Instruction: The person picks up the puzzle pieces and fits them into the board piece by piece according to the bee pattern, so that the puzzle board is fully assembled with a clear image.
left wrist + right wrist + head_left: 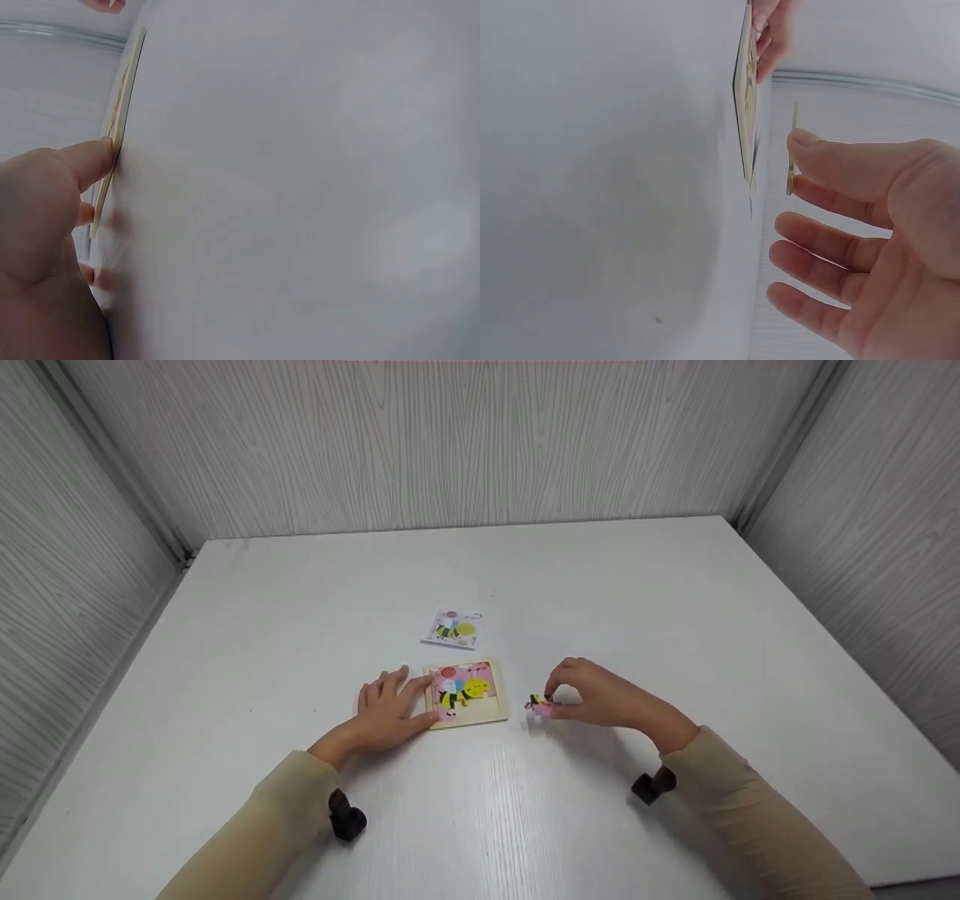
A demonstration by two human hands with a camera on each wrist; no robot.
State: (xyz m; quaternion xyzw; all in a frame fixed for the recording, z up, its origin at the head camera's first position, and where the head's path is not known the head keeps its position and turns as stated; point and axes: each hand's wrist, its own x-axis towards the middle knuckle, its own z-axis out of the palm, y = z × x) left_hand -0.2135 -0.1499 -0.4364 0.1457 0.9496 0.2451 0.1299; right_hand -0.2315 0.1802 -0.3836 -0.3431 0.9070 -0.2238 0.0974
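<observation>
A square wooden jigsaw puzzle board [504, 701] lies on the table with a bee picture partly filled in; bare wood shows at its lower right. At its left edge, my left hand [386, 714] is spread with fairly straight fingers, thumb and index finger touching the frame. In the left wrist view, the thumb [94, 159] presses against the board's side. To the right of the board, my right hand [604, 694] pinches a puzzle piece [538, 706], pink with black and yellow, between thumb and index finger. The right wrist view shows this thin piece [791, 169] edge-on, raised above the table.
Just behind the board lies a small white card [454, 630] printed with the same bee picture. The white table [637, 585] is bounded by pale wood-grain panels [450, 450] at the back and sides. A dark wrist mount [346, 817] sits below the left sleeve.
</observation>
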